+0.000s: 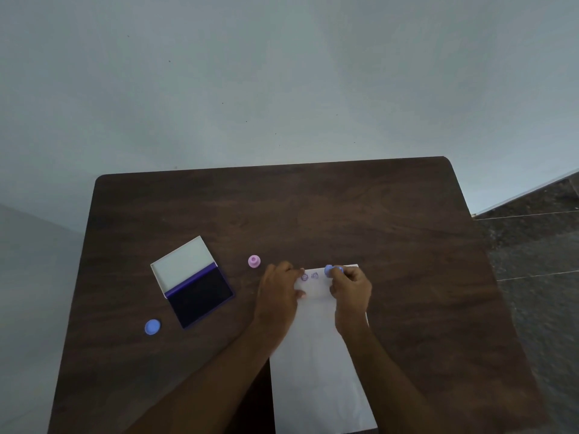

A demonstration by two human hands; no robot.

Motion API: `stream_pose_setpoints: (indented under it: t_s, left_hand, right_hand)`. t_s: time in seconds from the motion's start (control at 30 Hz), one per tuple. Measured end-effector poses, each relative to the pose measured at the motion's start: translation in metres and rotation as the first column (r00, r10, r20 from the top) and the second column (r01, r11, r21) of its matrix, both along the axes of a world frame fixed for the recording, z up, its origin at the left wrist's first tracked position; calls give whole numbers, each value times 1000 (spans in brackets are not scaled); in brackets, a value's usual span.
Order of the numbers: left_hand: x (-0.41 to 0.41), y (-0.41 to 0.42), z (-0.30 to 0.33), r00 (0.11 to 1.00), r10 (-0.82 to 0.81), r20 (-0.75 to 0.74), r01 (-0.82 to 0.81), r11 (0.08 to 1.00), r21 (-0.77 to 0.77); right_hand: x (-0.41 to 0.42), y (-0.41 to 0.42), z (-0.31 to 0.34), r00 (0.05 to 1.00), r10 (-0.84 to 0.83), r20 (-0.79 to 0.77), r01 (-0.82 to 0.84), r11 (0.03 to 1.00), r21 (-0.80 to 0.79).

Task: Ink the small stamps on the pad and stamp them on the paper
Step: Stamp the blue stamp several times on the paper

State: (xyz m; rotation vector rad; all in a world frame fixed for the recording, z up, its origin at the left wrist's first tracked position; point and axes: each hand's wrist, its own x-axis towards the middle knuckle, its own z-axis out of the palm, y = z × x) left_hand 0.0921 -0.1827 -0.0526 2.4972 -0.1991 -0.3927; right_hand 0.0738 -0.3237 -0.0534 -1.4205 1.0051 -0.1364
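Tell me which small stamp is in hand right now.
The blue stamp, pinched in the right hand over the paper's far edge. The pink stamp stands untouched on the table.

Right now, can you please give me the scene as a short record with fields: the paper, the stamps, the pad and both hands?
paper: white sheet on brown table, two purple prints near its far edge
right hand: holds blue stamp on the paper, beside the prints
left hand: rests on the paper's left edge
ink pad: open, left of paper
pink stamp: upright, unheld
blue cap: near pad
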Motion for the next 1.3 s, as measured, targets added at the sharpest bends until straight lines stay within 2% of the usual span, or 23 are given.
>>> stream_pose_setpoints:
  t_s: [0.07,0.13,0.3,0.67,0.8,1.0,1.17,1.3]
  left_hand:
    - [0,0,1,1000,-11,-3,11,1000,13]
    - [1,-1,1,1000,-15,-8,16,1000,24]
    - [0,-2,3,999,-31,-13,32,998,56]
    - [-8,-3,13,994,-45,100,33,992,118]
    - [-16,6,21,993,48,110,-58,994,94]
    - [-50,56,30,975,213,66,-214,977,8]
    - [-64,92,42,938,347,-18,-348,935,-74]
    - [-57,113,54,893,449,-9,-447,886,-126]
  right_hand:
    - [1,-3,2,998,-42,57,34,991,130]
    - [2,-5,4,996,-40,76,27,985,170]
    - [2,-6,5,998,-11,64,0,985,175]
    - [8,-13,13,994,104,-26,-96,975,199]
    - [12,-14,21,987,146,-66,-128,966,223]
    - [15,-12,37,990,143,-3,-135,943,303]
    - [13,0,49,973,226,43,-229,934,275]
    - [16,31,63,944,313,105,-330,881,338]
